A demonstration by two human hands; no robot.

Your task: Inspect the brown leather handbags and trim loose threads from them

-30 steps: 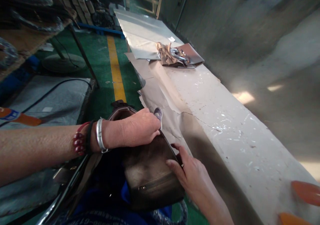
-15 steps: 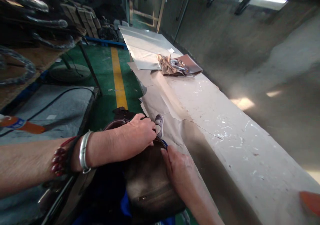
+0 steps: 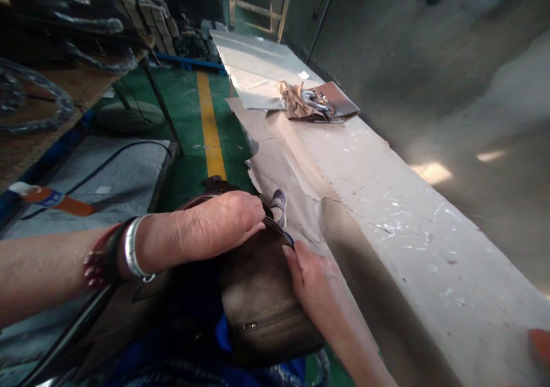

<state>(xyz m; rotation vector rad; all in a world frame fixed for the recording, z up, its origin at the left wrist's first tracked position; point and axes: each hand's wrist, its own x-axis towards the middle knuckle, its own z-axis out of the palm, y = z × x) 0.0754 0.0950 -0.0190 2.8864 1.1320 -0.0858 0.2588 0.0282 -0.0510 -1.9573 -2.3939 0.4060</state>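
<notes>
A dark brown leather-like bag (image 3: 266, 289) with a small metal fitting on its face lies across my lap. My right hand (image 3: 315, 278) pinches the bag's curved upper edge between thumb and fingers. My left hand (image 3: 223, 221), wearing a silver bangle (image 3: 132, 248) and beaded bracelets, is closed at the same edge, a little further left. Its fingertips are mostly hidden behind the hand, and a strip of dark edge with a bit of blue shows between both hands.
Along the right runs a paper-covered bench (image 3: 373, 186). A brown bag piece (image 3: 339, 100) with crumpled paper and a plastic-wrapped handle lies on it. An orange bottle (image 3: 60, 199) rests on a low surface at left. A shoe (image 3: 279, 206) shows beyond my hands.
My left hand has turned, with its back now rolled over the fingers, still at the bag's edge. The right hand keeps its pinch. The view has shifted slightly.
</notes>
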